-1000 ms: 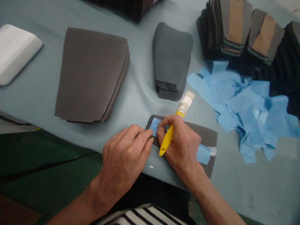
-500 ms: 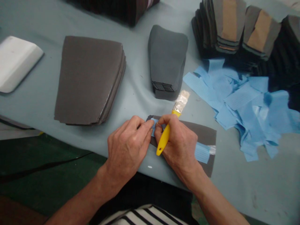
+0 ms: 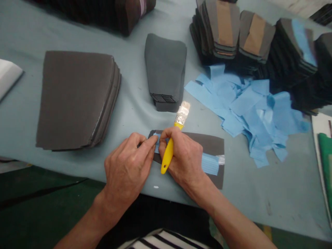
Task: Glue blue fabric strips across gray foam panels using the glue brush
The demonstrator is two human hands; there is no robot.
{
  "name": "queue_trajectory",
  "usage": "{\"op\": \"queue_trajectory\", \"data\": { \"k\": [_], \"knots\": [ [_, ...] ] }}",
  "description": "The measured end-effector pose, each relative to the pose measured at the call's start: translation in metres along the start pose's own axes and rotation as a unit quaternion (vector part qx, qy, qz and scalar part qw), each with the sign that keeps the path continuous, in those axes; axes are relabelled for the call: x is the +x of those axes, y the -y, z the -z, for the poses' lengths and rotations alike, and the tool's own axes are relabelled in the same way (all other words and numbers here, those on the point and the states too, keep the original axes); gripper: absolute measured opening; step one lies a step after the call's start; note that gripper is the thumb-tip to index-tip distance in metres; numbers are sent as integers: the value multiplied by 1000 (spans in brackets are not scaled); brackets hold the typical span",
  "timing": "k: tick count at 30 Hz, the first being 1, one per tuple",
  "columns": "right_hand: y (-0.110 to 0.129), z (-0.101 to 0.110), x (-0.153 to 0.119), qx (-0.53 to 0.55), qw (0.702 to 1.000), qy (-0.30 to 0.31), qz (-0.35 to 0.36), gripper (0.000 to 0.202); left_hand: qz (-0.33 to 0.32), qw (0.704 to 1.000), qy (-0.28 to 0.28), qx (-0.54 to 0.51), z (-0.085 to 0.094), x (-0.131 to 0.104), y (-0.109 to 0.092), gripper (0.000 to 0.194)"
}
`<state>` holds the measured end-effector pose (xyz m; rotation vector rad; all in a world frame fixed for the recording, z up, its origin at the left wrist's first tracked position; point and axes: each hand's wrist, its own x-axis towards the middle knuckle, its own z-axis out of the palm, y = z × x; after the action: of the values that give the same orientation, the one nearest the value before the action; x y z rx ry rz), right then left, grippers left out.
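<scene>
A dark grey-brown sheet piece lies flat near the table's front edge, with a blue fabric strip along it. White streaks show beside the strip's right end. My right hand is closed around a paintbrush with a yellow handle, bristles pointing up and away, while its fingertips rest at the strip's left part. My left hand has its fingers pressed together on the left end of the same strip. Both hands cover the strip's middle and the piece's lower left side.
Stacked dark sheets stand at left, a smaller grey stack beyond the brush. Loose blue strips are heaped at right, before dark bundles with tan strips. A white object sits far left; a green item is far right.
The view has swung to the right, so the table's things appear further left and more shows at the right edge. Both hands keep nearly the same hold on strip and brush.
</scene>
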<state>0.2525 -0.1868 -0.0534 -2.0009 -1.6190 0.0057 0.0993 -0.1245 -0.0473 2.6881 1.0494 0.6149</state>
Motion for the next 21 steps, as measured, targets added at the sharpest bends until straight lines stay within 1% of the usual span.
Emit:
{"op": "queue_trajectory", "data": {
  "k": [5,11,21],
  "knots": [
    [0,0,0,9,1000,-2,0,14,0,1000,6,1,0,0,0,28],
    [0,-1,0,19,1000,-11,1,14,-2,1000,-1,3,-1,-2,0,28],
    [0,-1,0,17,1000,0,-4,15,-5,1000,-3,4,-2,-2,0,28]
  ]
}}
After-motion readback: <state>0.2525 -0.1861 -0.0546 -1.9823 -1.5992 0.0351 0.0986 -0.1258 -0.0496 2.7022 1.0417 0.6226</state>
